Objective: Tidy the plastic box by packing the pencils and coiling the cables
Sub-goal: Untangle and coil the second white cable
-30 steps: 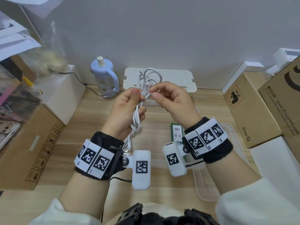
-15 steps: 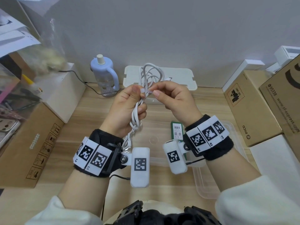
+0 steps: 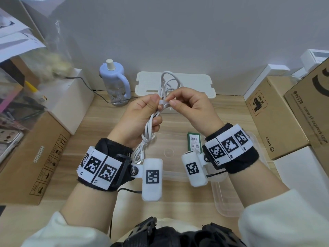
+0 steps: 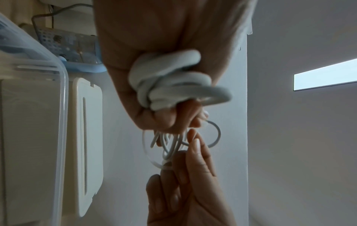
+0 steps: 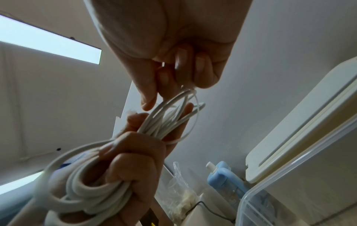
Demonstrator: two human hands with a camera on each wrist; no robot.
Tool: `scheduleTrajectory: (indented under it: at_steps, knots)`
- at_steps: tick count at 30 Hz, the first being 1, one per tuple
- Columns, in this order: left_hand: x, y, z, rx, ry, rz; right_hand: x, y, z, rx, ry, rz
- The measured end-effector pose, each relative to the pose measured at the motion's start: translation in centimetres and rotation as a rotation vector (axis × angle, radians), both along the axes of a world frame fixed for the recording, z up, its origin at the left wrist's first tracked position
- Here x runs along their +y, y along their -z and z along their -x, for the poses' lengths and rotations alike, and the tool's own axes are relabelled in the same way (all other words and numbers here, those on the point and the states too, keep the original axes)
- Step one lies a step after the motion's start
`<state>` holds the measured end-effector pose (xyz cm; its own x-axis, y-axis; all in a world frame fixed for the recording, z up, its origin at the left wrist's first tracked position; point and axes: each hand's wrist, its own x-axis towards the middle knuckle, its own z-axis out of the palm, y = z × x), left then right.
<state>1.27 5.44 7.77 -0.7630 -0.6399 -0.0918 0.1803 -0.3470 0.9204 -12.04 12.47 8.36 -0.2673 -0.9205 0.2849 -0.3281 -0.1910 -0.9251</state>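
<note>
Little has moved: left hand (image 3: 140,120) still grips the coiled white cable (image 3: 153,122) above the plastic box (image 3: 229,205) at the worktop's near edge; right hand (image 3: 192,107) still pinches its loose end. Risk: loops springing open if the pinch slips.

Both forearms are raised, the left hand (image 3: 140,118) fisted round the cable (image 3: 150,125), the right hand (image 3: 191,107) pinching its end.
</note>
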Motion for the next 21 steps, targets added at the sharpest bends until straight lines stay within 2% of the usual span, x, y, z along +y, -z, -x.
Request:
scheduleTrajectory:
  at_steps: [5,11,21]
  knots:
    - [-0.1,0.0,0.0,-0.030,-0.011,0.006,0.0,-0.1,-0.4,-0.035,-0.014,-0.034]
    - [0.2,0.1,0.5,0.074,-0.111,-0.012,-0.4,0.1,-1.1,-0.131,0.016,-0.027]
    - [0.2,0.1,0.3,0.156,-0.081,-0.057,-0.5,0.0,-0.9,-0.178,0.018,-0.014]
